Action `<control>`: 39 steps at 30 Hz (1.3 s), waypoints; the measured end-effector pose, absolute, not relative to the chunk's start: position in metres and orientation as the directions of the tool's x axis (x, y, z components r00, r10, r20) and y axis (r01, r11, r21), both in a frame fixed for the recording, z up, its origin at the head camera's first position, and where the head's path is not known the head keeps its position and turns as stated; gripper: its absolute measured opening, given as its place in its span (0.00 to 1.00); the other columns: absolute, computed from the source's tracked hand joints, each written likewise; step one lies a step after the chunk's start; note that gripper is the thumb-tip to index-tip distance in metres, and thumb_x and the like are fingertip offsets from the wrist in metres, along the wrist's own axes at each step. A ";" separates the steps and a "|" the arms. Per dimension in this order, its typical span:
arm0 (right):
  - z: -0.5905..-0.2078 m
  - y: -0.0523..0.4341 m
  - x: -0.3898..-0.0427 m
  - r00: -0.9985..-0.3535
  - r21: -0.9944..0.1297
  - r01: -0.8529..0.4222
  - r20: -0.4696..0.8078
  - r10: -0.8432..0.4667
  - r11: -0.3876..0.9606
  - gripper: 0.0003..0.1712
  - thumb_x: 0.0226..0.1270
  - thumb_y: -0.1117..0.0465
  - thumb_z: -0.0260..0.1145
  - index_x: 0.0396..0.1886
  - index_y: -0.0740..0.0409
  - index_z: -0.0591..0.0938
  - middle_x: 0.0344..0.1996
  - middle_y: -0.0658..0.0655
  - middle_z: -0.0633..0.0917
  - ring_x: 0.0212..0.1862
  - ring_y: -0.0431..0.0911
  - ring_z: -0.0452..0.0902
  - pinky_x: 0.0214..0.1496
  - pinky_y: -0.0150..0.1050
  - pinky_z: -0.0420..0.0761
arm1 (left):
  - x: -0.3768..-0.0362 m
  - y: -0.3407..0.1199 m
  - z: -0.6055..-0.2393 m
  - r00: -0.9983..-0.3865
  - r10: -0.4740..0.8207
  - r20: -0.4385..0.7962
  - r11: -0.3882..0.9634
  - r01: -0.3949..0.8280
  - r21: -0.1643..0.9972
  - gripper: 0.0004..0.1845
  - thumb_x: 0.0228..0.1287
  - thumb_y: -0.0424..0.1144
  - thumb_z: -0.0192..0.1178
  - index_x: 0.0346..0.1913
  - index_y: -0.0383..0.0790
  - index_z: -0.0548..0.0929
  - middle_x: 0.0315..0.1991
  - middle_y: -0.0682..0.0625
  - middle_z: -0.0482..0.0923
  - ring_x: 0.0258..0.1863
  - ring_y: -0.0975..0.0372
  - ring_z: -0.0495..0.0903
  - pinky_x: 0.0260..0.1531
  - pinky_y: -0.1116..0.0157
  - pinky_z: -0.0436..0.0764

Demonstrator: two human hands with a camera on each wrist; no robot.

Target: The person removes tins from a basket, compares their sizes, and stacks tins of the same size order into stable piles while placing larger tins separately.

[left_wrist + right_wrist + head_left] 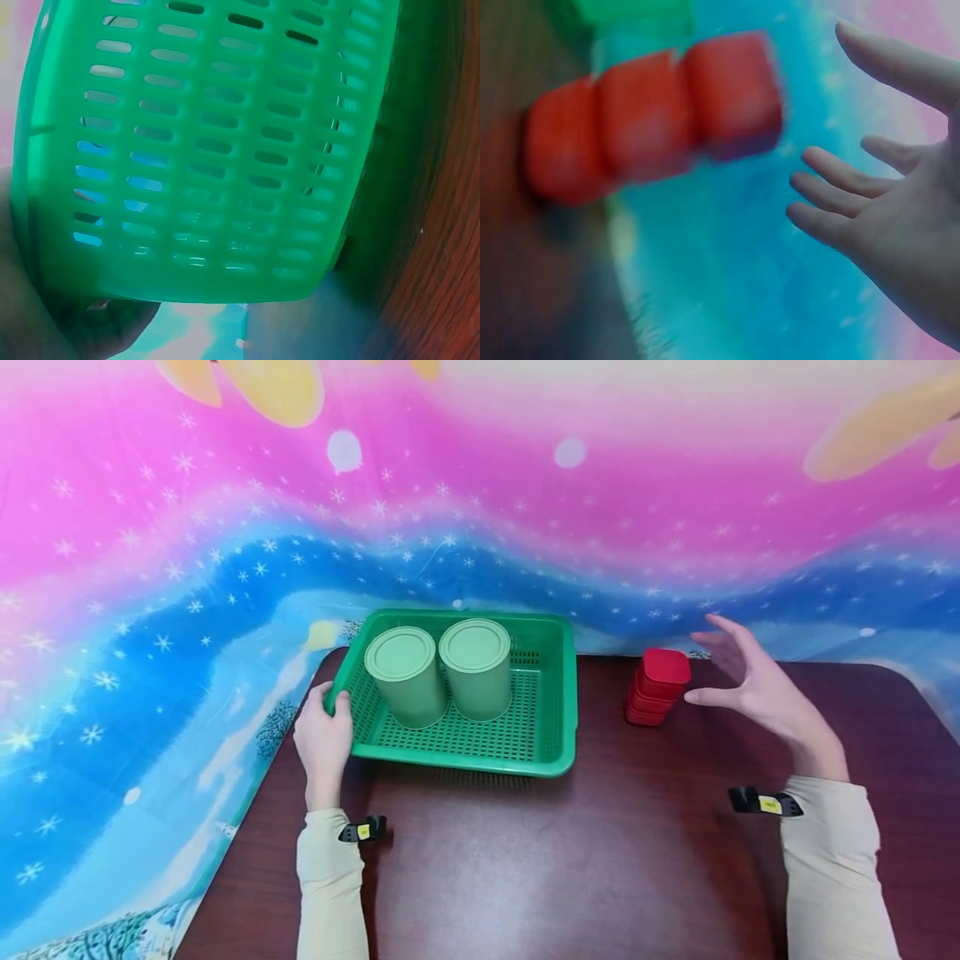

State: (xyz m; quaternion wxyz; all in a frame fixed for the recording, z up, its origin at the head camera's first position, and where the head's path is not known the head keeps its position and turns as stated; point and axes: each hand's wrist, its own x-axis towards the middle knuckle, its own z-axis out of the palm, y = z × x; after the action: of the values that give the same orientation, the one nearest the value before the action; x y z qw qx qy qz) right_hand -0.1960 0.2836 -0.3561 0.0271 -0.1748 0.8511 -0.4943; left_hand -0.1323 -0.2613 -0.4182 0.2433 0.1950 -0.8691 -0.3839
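Head view, starting from the left of the tabletop (pixel 562 860): the left hand (pixel 324 731) is clamped on the left rim of the green basket (pixel 465 764), its thumb over the edge and its fingers around the outside. The left wrist view shows that hold at one end of the slotted wall. Inside the basket, two pale green cans (pixel 408 681) stand upright side by side toward its left and middle, and slotted floor shows to their right.

Next, beyond the basket's right wall and apart from it, the red stack (pixel 655 689) stands on the tabletop, three blocky pieces high, its long axis up and down. The right wrist view shows it slanted and blurred; I judge the slant to come from that camera's angle.

Farthest right is the right hand (pixel 756 685), thumb and fingers spread well apart, with nothing held. It is clearly the nearer hand; the whole basket lies between the left hand and the stack. What matters is that the stack lies directly left of the right hand, whose gap between thumb and fingers faces it. The thumb tip looks just beside the stack from above, but the right wrist view shows space between, so I judge them not touching.
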 end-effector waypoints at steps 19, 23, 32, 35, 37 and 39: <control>-0.330 0.149 -0.196 -0.821 -0.851 -0.472 0.328 -0.467 0.231 0.45 0.68 0.70 0.72 0.80 0.52 0.63 0.70 0.60 0.74 0.75 0.57 0.65 0.77 0.50 0.62 | -0.140 -0.272 -0.459 -0.682 -0.541 0.492 0.220 0.449 0.866 0.19 0.79 0.31 0.46 0.62 0.23 0.80 0.62 0.33 0.79 0.62 0.52 0.75 0.59 0.62 0.66; -0.339 0.118 -0.204 -0.813 -0.872 -0.450 0.311 -0.493 0.192 0.43 0.69 0.67 0.73 0.79 0.55 0.63 0.71 0.59 0.73 0.74 0.55 0.66 0.76 0.52 0.63 | -0.144 -0.274 -0.468 -0.662 -0.557 0.503 0.127 0.530 0.838 0.20 0.77 0.29 0.43 0.59 0.19 0.79 0.62 0.34 0.80 0.66 0.54 0.74 0.67 0.58 0.63; -0.364 0.069 -0.222 -0.869 -0.859 -0.415 0.278 -0.409 0.299 0.53 0.64 0.58 0.78 0.82 0.56 0.58 0.77 0.60 0.65 0.78 0.52 0.58 0.76 0.53 0.63 | -0.145 -0.274 -0.479 -0.631 -0.540 0.558 0.119 0.599 0.792 0.19 0.76 0.32 0.44 0.51 0.18 0.80 0.62 0.38 0.81 0.68 0.50 0.72 0.71 0.55 0.60; -0.369 0.058 -0.226 -0.880 -0.838 -0.405 0.251 -0.403 0.365 0.56 0.63 0.55 0.79 0.83 0.58 0.56 0.78 0.63 0.63 0.79 0.53 0.56 0.75 0.55 0.63 | -0.145 -0.276 -0.481 -0.634 -0.542 0.551 0.116 0.593 0.796 0.19 0.76 0.32 0.44 0.51 0.18 0.80 0.63 0.38 0.80 0.69 0.50 0.71 0.71 0.55 0.60; -0.372 0.052 -0.228 -0.884 -0.823 -0.397 0.225 -0.409 0.405 0.59 0.62 0.53 0.80 0.83 0.58 0.54 0.78 0.65 0.61 0.79 0.54 0.56 0.75 0.57 0.63 | -0.144 -0.277 -0.482 -0.640 -0.543 0.544 0.107 0.590 0.800 0.19 0.75 0.31 0.44 0.51 0.19 0.81 0.63 0.38 0.80 0.69 0.50 0.71 0.71 0.55 0.60; -0.376 0.047 -0.229 -0.887 -0.812 -0.388 0.199 -0.416 0.437 0.62 0.61 0.51 0.80 0.84 0.58 0.52 0.78 0.65 0.59 0.79 0.55 0.55 0.74 0.58 0.63 | -0.145 -0.277 -0.482 -0.643 -0.543 0.541 0.103 0.588 0.802 0.19 0.75 0.31 0.43 0.51 0.19 0.81 0.63 0.37 0.79 0.70 0.50 0.71 0.72 0.55 0.59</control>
State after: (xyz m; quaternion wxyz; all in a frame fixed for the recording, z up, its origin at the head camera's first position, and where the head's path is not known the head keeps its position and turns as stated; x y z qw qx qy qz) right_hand -0.2294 0.0471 -0.3758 0.0152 -0.2371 0.8475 -0.4746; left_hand -0.1446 -0.2769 -0.4824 0.4222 -0.0186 -0.6110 -0.6694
